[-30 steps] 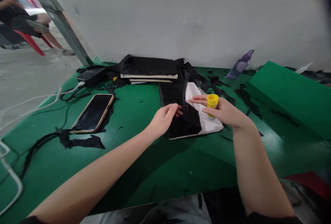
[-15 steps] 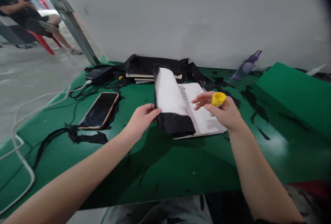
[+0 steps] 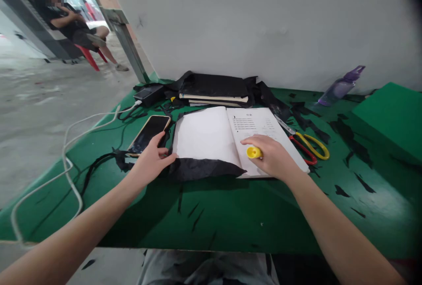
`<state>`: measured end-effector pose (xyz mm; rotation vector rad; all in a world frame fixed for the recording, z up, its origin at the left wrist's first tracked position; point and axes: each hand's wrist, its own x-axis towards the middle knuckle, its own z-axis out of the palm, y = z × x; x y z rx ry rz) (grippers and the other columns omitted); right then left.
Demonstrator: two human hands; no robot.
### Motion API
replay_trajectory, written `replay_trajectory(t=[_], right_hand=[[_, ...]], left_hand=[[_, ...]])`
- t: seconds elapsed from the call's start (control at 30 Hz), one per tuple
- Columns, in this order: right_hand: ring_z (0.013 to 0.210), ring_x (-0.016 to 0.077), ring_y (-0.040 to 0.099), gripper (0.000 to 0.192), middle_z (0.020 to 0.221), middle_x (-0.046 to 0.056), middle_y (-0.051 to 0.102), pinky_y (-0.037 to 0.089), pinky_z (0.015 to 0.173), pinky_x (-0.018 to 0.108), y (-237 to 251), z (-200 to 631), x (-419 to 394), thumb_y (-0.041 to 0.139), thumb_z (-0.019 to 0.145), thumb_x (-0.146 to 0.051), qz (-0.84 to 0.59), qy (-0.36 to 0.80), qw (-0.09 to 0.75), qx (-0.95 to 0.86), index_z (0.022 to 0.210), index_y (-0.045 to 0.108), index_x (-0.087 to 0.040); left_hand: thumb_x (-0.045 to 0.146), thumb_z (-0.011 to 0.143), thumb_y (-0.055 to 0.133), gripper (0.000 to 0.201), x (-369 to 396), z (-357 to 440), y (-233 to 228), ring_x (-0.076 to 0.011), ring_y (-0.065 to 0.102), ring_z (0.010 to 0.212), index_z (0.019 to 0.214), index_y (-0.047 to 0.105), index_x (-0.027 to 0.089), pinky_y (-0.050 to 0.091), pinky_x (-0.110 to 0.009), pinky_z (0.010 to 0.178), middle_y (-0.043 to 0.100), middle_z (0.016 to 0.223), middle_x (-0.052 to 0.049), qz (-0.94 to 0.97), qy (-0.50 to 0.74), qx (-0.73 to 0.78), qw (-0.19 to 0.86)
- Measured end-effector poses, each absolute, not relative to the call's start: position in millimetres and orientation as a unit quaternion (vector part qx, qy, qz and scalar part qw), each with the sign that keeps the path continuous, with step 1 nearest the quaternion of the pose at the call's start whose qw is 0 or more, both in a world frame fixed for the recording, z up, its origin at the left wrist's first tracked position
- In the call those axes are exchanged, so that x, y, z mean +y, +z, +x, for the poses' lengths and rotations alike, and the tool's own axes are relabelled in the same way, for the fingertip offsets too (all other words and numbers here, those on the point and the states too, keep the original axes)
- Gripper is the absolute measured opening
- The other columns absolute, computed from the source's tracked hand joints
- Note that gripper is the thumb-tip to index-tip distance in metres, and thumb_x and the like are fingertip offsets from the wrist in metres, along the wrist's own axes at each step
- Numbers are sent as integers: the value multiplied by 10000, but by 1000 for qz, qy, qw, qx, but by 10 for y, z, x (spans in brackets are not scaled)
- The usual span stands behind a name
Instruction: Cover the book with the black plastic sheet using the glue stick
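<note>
The open book (image 3: 231, 138) lies flat on the green desk (image 3: 231, 214), its spine running away from the person, roughly mid-way between the two hands. The left page is blank; the right page carries printed lines. A flap of black covering (image 3: 201, 168) projects from under the near edge of the left page.

The right hand (image 3: 272, 160) rests on the lower part of the right page. Its grip is closed around a yellow-capped glue stick (image 3: 254, 152), which lies nearly horizontal with the cap pointing left toward the spine. The black covering lies left of that cap, just across the spine, so the right hand is the nearer one with the stick.

The left hand (image 3: 151, 160) sits at the left edge of the book, fingers spread and pressing down on the black covering; it clamps nothing. A phone (image 3: 150, 133) lies just beyond its fingertips. Scissors (image 3: 308, 144) lie right of the book, close to its edge.
</note>
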<state>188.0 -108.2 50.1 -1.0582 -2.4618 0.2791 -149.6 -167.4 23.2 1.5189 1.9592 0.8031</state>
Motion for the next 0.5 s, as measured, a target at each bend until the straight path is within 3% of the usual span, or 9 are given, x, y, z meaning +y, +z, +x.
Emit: replay_trajectory(t=[0.1,0.2,0.27,0.37,0.5], right_hand=[[1018,214,590,254,1062,50,661,462,893,397,567,1764,-1102,503,799,-198,-398,172,369,-822,1026,616,-220],[908,175,597,200,968,40,647,485,776,332,702,1556,-1064,455,853,-277,-400,327,448,-729,914,636,-219],[706,137,562,290,776,34,600,466,618,280,816,1355,-992,428,876,-369,-396,416,441,-690,838,659,-197],[415,82,335,425,465,-35,386,296,404,233,950,958,-815,409,875,-493,-389,524,376,-657,739,646,-168],[413,70,377,383,473,-30,430,305,410,217,903,314,-491,516,819,-510,-396,518,391,-650,640,563,-176]], left_hand=[[404,730,599,912,-1642,-1509,254,-142,558,580,1457,117,138,432,-265,613,584,661,44,600,256,725,222],[353,732,580,846,-1618,-1482,256,-157,592,591,1444,170,152,434,-266,628,596,642,48,630,220,719,196],[341,741,566,776,-1609,-1467,238,-154,595,557,1423,236,175,437,-264,619,614,662,40,641,203,715,192],[338,759,545,694,-1599,-1461,202,-151,586,528,1389,300,185,433,-270,614,632,693,24,652,190,712,177],[331,749,553,705,-1584,-1471,189,-173,615,607,1386,296,174,429,-277,642,627,693,24,650,188,716,170]])
